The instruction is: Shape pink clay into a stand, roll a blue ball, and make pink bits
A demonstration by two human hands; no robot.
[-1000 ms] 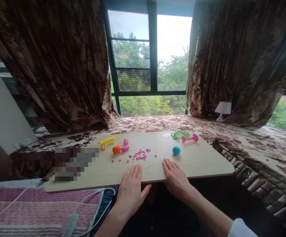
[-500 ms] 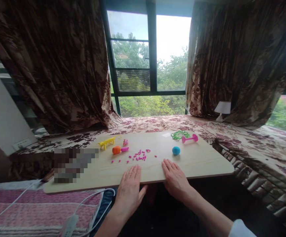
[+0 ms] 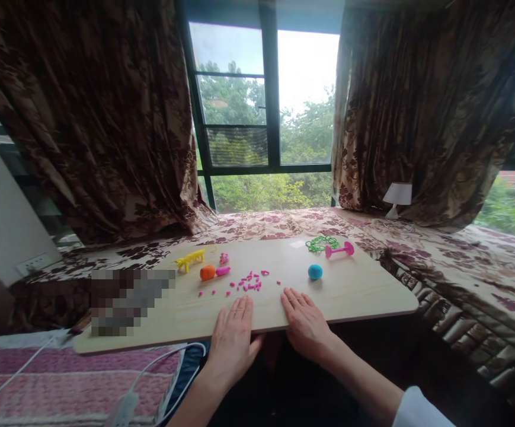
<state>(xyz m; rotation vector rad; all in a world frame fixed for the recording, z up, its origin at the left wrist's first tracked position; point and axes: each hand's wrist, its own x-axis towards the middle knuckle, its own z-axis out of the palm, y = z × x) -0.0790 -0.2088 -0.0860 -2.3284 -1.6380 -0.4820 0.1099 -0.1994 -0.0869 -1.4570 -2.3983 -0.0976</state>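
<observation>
My left hand (image 3: 234, 332) lies flat on the front edge of a pale wooden board (image 3: 172, 320), fingers stretched out and holding nothing. To its right, my right hand (image 3: 304, 320) rests flat on the same edge, also bare. Several small pink pieces (image 3: 250, 281) are scattered just beyond my fingertips. A blue ball-like lump (image 3: 314, 272) sits past my right hand. Farther left are an orange lump (image 3: 207, 272) and a pink elongated piece (image 3: 223, 271) touching it. Behind them stand a yellow animal-shaped toy (image 3: 190, 260) and a small pink figure (image 3: 224, 258).
A pink dumbbell-shaped piece (image 3: 339, 250) and a green beaded string (image 3: 322, 244) lie at the board's far right. Blurred blocks hide something at its left. A white power strip (image 3: 125, 409) with a cable lies on the bedding (image 3: 61, 379). A small lamp (image 3: 397, 198) stands by the curtain.
My right hand has slid a little left along the board's edge, closer to my left hand. The view has shifted slightly; the pieces on the board stay in place.
</observation>
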